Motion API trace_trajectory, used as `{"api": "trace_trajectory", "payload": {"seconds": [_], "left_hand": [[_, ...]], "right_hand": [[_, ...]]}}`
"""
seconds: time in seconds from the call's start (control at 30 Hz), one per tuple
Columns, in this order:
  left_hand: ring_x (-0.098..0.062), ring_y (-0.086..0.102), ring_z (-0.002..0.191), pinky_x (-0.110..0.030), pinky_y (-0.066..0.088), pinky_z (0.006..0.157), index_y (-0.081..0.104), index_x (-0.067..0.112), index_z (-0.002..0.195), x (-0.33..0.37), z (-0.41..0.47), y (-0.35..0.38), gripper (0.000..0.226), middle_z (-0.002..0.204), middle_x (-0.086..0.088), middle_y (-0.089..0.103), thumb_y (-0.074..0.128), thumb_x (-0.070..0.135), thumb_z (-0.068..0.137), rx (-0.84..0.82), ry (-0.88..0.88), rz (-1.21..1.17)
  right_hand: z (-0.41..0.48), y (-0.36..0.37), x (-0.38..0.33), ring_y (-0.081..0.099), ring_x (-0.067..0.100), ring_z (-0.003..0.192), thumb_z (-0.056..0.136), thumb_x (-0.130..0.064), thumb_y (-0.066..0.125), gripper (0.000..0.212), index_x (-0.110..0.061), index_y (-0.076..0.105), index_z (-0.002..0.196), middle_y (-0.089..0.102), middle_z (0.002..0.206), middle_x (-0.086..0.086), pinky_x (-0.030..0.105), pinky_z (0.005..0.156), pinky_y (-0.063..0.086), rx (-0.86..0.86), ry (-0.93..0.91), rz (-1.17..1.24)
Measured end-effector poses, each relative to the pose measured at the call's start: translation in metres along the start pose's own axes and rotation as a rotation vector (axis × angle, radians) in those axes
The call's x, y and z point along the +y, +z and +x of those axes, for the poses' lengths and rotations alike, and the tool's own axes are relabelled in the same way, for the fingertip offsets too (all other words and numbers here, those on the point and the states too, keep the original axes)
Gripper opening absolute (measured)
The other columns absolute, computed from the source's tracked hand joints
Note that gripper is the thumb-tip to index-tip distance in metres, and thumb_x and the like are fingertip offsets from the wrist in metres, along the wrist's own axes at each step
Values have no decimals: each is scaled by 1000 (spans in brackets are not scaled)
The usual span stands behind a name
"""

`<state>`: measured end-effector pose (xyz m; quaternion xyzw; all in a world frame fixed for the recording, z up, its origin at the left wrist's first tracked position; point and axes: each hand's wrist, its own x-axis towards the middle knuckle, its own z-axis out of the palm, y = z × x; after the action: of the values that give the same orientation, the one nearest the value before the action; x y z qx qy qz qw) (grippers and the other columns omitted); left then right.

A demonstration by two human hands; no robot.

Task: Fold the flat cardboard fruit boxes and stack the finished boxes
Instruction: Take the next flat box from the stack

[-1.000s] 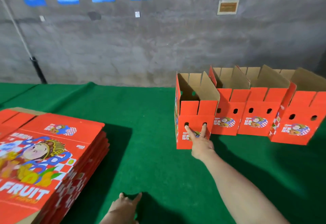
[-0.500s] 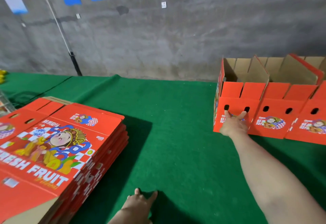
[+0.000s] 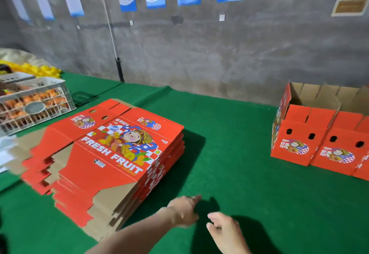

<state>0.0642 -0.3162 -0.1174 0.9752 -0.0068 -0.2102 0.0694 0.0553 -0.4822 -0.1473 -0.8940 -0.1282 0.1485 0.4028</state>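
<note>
Hands were both empty, fingers loose: left hand point(image 3: 184, 208) & right hand point(image 3: 223, 228) close together, not touching, low over green desk point(image 3: 229, 143). Crate point(image 3: 40, 83) w/ orange fruit sat far left. Stack of flat fruit boxes point(image 3: 119, 153) lay just left of hands, folded boxes point(image 3: 299, 141) in row at right.

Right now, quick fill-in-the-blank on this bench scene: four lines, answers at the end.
1. The stack of flat boxes lies on a ____ table cover.
2. The big print on top of that stack reads "FRESH ____".
3. The folded boxes stand on the stack's ____ side.
4. The left hand and the right hand hold ____.
Missing words: green; FRUIT; right; nothing.
</note>
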Motion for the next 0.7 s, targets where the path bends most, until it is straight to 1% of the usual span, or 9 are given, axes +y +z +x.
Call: {"api": "trace_trajectory", "payload": {"seconds": [0.13, 0.23, 0.3, 0.33, 0.4, 0.47, 0.53, 0.6, 0.7], "left_hand": [[-18, 36, 138, -24, 27, 113, 33, 22, 147, -54, -50, -34, 59, 152, -4, 36, 52, 33, 92, 468, 117, -206], [-19, 25, 143, -38, 13, 120, 32, 21, 147, -109, -79, -64, 59, 157, -4, 24, 51, 38, 93, 681, -38, -132], [-22, 5, 148, -48, -6, 115, 19, 20, 151, -145, -94, -71, 68, 160, -6, 5, 43, 51, 95, 564, -278, -26], [-23, -2, 148, -51, -8, 114, 14, 20, 152, -157, -101, -69, 73, 161, -6, -1, 39, 57, 94, 457, -360, 13], [-22, 1, 148, -51, 1, 117, 13, 22, 151, -167, -113, -57, 77, 161, -3, 2, 38, 63, 91, 336, -373, 65], [-21, 14, 145, -50, 8, 116, 20, 24, 150, -162, -125, -44, 86, 157, -1, 17, 44, 71, 82, 335, -277, 121], [-22, 25, 137, -49, 16, 113, 22, 27, 149, -149, -135, -31, 97, 149, -1, 28, 50, 78, 71, 337, -194, 159], [-22, 28, 132, -46, 25, 109, 22, 26, 148, -134, -145, -18, 101, 143, -1, 31, 52, 78, 66, 331, -130, 207], [-24, 30, 131, -44, 24, 109, 26, 23, 146, -115, -155, -12, 96, 142, -5, 33, 53, 75, 69, 303, -74, 269]], "right_hand": [[-22, 9, -6, 65, 4, 94, 87, -20, 63, 22, -21, 70, 108, 72, 105, -2, 1, 81, 38, -24, 25, -93], [-26, 18, -31, 63, 3, 98, 90, -21, 59, 25, -20, 67, 114, 70, 111, -4, 5, 85, 39, -46, -37, -137], [-28, 26, -48, 59, 5, 107, 92, -24, 58, 28, -22, 64, 119, 66, 119, -7, 11, 93, 39, -42, -77, -179], [-28, 30, -55, 56, 7, 112, 93, -26, 56, 29, -23, 62, 122, 63, 123, -8, 13, 97, 37, -39, -95, -209], [-31, 38, -67, 50, 10, 120, 95, -27, 54, 34, -25, 55, 129, 58, 130, -7, 17, 102, 35, -38, -122, -259], [-34, 49, -77, 45, 11, 126, 95, -24, 54, 46, -29, 42, 140, 50, 139, -4, 21, 106, 33, -22, -152, -250], [-39, 61, -86, 36, 14, 136, 93, -17, 55, 69, -36, 18, 149, 25, 155, -1, 24, 109, 31, 28, -176, -234], [-43, 75, -92, 20, 21, 145, 91, -12, 57, 90, -45, -4, 148, -13, 159, -2, 29, 111, 30, 77, -184, -297], [-46, 89, -96, -23, 28, 144, 88, -10, 57, 107, -49, -27, 140, -44, 147, 2, 41, 119, 6, 92, -248, -498]]}}
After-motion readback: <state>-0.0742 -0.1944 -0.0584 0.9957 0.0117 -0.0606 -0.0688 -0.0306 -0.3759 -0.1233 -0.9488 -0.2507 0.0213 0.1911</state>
